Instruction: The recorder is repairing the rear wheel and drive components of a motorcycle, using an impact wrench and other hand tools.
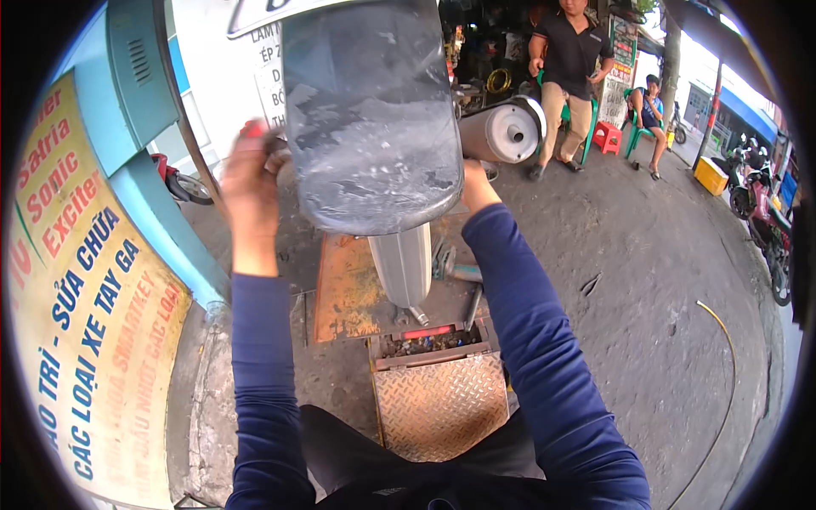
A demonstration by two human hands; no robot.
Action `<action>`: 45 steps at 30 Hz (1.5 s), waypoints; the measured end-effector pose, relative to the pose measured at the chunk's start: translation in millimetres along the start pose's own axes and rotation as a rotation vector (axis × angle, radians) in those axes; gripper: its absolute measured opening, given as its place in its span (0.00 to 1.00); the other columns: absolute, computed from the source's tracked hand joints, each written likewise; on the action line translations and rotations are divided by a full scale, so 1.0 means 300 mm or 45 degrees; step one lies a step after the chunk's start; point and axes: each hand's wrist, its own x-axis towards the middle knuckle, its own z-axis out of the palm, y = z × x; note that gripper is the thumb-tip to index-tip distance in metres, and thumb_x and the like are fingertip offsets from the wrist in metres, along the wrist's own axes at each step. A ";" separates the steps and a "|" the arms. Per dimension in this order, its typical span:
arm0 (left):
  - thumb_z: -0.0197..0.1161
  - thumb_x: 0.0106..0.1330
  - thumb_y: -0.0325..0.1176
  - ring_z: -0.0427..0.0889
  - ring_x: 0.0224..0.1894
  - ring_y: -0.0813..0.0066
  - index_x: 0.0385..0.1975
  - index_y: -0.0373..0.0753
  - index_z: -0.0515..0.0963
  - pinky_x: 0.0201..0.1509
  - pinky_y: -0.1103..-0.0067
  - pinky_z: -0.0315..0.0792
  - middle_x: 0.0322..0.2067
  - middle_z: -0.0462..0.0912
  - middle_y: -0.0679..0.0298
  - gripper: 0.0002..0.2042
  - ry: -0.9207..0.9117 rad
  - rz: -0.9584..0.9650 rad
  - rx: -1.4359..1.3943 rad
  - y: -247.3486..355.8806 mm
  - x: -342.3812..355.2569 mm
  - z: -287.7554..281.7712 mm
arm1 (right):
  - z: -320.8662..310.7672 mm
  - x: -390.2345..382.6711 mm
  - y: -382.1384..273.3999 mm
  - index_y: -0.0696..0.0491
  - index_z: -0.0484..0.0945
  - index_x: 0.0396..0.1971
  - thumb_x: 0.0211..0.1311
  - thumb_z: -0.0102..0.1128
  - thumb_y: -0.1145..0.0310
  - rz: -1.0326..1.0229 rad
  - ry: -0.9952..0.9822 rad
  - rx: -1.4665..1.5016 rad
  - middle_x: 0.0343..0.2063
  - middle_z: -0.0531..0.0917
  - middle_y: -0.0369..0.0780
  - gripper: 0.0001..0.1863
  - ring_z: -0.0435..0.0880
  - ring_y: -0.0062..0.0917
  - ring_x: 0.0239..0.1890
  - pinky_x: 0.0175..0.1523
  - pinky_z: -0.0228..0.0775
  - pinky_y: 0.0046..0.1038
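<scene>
The scuffed, dusty black rear mudguard (374, 127) of a motorbike stands in front of me, with part of a white number plate (285, 10) above it. Beside its left edge, my left hand (249, 191) is raised with curled, slightly blurred fingers around something I cannot make out. A small red thing (253, 129) shows at those fingertips. My right hand (478, 187) reaches behind the mudguard's right edge, so its fingers are hidden. Just above it sticks out a grey exhaust muffler (497, 134). Below the mudguard hangs a grey tapered part (403, 265).
Under the bike lie a rusty plate (344, 293), a wrench (473, 308) and a diamond-patterned metal ramp (442, 404). A yellow signboard (93, 331) stands left. Far right are a standing person (571, 59), a seated person (650, 106), a red stool (607, 138) and a hose (733, 365).
</scene>
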 end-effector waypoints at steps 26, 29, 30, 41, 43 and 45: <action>0.58 0.54 0.31 0.75 0.48 0.53 0.39 0.40 0.77 0.48 0.65 0.70 0.40 0.80 0.56 0.12 -0.623 0.830 1.940 -0.310 -0.028 -0.180 | -0.019 -0.281 -0.124 0.56 0.70 0.33 0.53 0.50 0.73 -1.648 -0.036 -2.100 0.30 0.76 0.44 0.07 0.82 0.37 0.33 0.36 0.75 0.35; 0.60 0.56 0.34 0.73 0.53 0.56 0.50 0.40 0.74 0.55 0.70 0.68 0.50 0.74 0.53 0.20 -0.658 1.121 2.252 -0.344 -0.032 -0.219 | -0.051 -0.251 -0.097 0.57 0.70 0.34 0.53 0.51 0.72 -1.653 -0.040 -2.058 0.31 0.77 0.45 0.09 0.81 0.38 0.33 0.36 0.74 0.35; 0.60 0.56 0.34 0.73 0.53 0.56 0.50 0.40 0.74 0.55 0.70 0.68 0.50 0.74 0.53 0.20 -0.680 1.090 2.248 -0.356 -0.030 -0.228 | -0.072 -0.244 -0.075 0.58 0.70 0.36 0.52 0.52 0.72 -1.783 -0.039 -1.979 0.31 0.77 0.45 0.10 0.81 0.39 0.34 0.37 0.74 0.35; 0.59 0.58 0.23 0.78 0.39 0.73 0.50 0.27 0.66 0.44 0.79 0.72 0.40 0.77 0.58 0.19 -0.017 -0.461 1.004 -0.518 -0.902 0.054 | -0.416 -0.201 0.449 0.52 0.79 0.40 0.41 0.67 0.60 -0.343 -0.530 -2.389 0.41 0.82 0.44 0.22 0.78 0.38 0.48 0.53 0.67 0.43; 0.58 0.58 0.18 0.78 0.39 0.73 0.61 0.30 0.52 0.41 0.82 0.72 0.38 0.78 0.58 0.31 0.011 -0.533 0.859 -0.585 -1.036 0.139 | -0.434 -0.216 0.436 0.53 0.79 0.38 0.43 0.65 0.60 -0.411 -0.800 -2.539 0.36 0.83 0.43 0.20 0.82 0.36 0.43 0.51 0.66 0.46; 0.59 0.57 0.20 0.78 0.41 0.69 0.59 0.31 0.57 0.43 0.80 0.72 0.39 0.78 0.55 0.28 -0.115 -0.410 0.907 -0.545 -1.033 0.161 | -0.446 -0.237 0.343 0.53 0.79 0.38 0.45 0.64 0.62 -0.509 -0.822 -2.677 0.35 0.83 0.42 0.18 0.82 0.36 0.41 0.51 0.65 0.46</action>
